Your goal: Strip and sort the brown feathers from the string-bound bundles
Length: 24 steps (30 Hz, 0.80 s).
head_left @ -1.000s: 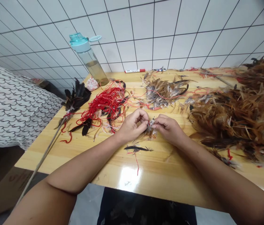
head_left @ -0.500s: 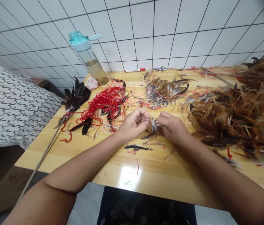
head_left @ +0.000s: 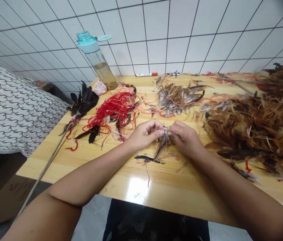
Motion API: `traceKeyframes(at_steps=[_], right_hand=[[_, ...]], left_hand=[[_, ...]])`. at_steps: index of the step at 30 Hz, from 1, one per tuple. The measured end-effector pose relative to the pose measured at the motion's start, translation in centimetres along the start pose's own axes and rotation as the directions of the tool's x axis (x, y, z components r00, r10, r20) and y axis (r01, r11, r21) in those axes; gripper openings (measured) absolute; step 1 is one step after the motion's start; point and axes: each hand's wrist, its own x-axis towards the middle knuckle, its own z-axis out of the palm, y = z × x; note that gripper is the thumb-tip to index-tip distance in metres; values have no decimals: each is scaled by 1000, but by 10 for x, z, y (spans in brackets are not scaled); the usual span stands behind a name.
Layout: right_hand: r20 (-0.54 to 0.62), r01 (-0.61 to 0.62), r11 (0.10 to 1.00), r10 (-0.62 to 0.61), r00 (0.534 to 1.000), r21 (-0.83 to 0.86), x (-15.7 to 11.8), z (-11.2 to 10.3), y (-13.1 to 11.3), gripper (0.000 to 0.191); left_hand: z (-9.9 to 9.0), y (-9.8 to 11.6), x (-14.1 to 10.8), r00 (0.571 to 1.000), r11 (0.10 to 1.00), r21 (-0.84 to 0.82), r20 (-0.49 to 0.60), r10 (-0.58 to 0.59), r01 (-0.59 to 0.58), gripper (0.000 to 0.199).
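Between my hands, above the wooden table point(head_left: 131, 174), is a small bunch of feathers point(head_left: 165, 139), its pale quill ends up and its dark tips hanging down. My left hand point(head_left: 149, 134) pinches the bunch near the quill ends with thumb and fingers. From the other side, my right hand point(head_left: 184, 135) is closed on the same bunch, its fingertips partly hidden. Just below lie a loose black feather point(head_left: 148, 159) and a short piece of red string point(head_left: 148, 175).
A tangle of red string point(head_left: 116, 108) lies left, beside a stick with black feathers point(head_left: 83, 100). Behind stands a water bottle point(head_left: 101, 67). Brown feathers form a small pile point(head_left: 176, 97) at the back and a large heap point(head_left: 259, 127) on the right. A marker point(head_left: 146, 74) lies by the tiled wall.
My left thumb and fingers have closed in on the bunch, where they were slightly apart from it. The feathers now hang lower and more together. The view has shifted slightly.
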Motion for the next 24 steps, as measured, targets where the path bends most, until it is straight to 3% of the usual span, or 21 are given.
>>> traceKeyframes(at_steps=[5, 12, 24], right_hand=[[5, 37, 999, -37, 999, -21, -2, 2, 0, 27], [94, 57, 992, -46, 994, -115, -1, -3, -5, 24], [145, 59, 997, -51, 988, -51, 1, -6, -6, 24]], left_hand=[[-1, -4, 1, 998, 997, 71, -50, 30, -26, 27], [-3, -2, 0, 992, 969, 223, -37, 119, -108, 27], [-5, 0, -1, 994, 969, 227, -15, 108, -102, 26]])
